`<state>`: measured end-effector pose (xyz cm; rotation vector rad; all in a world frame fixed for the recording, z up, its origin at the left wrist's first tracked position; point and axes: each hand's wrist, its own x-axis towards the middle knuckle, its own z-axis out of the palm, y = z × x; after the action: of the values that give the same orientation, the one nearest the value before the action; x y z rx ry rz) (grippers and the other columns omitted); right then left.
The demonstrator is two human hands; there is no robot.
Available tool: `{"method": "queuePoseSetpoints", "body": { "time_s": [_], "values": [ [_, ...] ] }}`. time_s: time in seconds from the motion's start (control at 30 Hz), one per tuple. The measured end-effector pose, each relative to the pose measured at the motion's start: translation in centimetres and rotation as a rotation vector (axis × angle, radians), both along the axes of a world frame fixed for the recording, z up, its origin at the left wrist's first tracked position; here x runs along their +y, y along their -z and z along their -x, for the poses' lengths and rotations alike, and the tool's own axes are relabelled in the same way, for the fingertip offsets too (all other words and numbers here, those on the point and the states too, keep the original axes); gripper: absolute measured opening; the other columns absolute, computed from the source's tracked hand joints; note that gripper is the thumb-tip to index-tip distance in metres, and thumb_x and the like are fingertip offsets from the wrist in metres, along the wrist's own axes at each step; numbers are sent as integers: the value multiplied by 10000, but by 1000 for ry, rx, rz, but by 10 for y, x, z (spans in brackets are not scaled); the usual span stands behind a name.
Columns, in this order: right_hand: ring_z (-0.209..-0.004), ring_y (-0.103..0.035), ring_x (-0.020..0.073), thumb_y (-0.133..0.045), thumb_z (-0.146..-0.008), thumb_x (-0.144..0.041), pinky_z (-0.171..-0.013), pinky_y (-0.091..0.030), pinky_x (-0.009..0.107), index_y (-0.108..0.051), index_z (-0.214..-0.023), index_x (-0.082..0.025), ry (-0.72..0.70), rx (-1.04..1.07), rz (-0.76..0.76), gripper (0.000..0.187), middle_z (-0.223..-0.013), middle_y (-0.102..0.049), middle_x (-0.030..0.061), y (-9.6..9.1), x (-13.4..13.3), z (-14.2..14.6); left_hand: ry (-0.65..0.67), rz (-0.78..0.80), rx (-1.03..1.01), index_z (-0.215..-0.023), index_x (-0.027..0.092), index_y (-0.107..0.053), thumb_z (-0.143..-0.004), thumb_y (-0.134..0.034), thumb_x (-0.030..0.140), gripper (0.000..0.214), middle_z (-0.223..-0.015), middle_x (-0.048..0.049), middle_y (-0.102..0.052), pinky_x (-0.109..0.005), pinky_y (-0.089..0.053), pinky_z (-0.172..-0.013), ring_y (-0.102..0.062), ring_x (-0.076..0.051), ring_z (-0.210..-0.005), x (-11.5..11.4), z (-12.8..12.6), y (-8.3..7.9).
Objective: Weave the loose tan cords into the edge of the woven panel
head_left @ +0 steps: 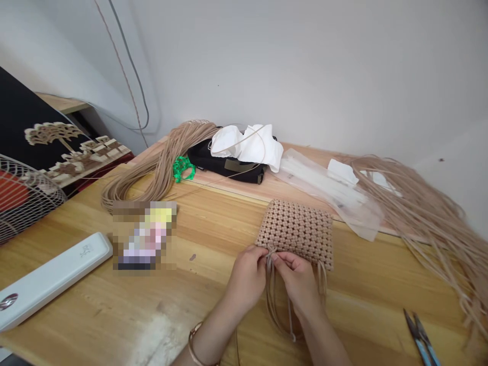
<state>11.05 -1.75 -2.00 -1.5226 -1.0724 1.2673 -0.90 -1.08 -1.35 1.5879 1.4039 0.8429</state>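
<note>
A tan knotted-cord panel [297,226] with an open weave lies on the wooden table in front of me. At its near left corner my left hand [249,267] pinches the cord, fingers closed. Just beside it my right hand [295,274] also pinches cord, thumb against forefinger, and the two hands almost meet. Loose cord ends [271,295] hang from that corner down between my wrists, and more strands come off the panel's near right edge. The exact knot under my fingertips is hidden.
Scissors [419,335] lie at the lower right. Tan cord bundles [152,162] rest at back left and along the right side. A black pouch [229,162] with white tissue, a plastic bag [331,188], green cord [183,169], a blurred flat object and a white case [57,277] lie around.
</note>
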Motion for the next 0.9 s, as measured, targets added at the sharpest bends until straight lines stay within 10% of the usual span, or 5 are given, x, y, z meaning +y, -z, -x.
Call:
{"method": "queuePoseSetpoints", "body": {
  "time_s": [0.63, 0.9],
  "values": [
    [-603, -543, 149, -559, -702, -297, -582, -408, 244, -678, -734, -153, -25, -6, -40, 189, -616, -628, 18, 1, 0, -1, -142, 432, -624, -658, 127, -682, -623, -642, 301, 182, -620, -14, -631, -222, -367, -588, -491, -105, -575, 7, -2, 7],
    [-343, -356, 63, -521, -709, -353, -346, -263, 187, -616, -788, -144, -82, 130, 131, 242, -448, -467, -56, -3, -1, -1, -83, 374, -636, -602, 108, -671, -663, -608, 266, 181, -520, -4, -588, -213, -348, -552, -462, -94, -522, 10, -2, 5]
  ]
}}
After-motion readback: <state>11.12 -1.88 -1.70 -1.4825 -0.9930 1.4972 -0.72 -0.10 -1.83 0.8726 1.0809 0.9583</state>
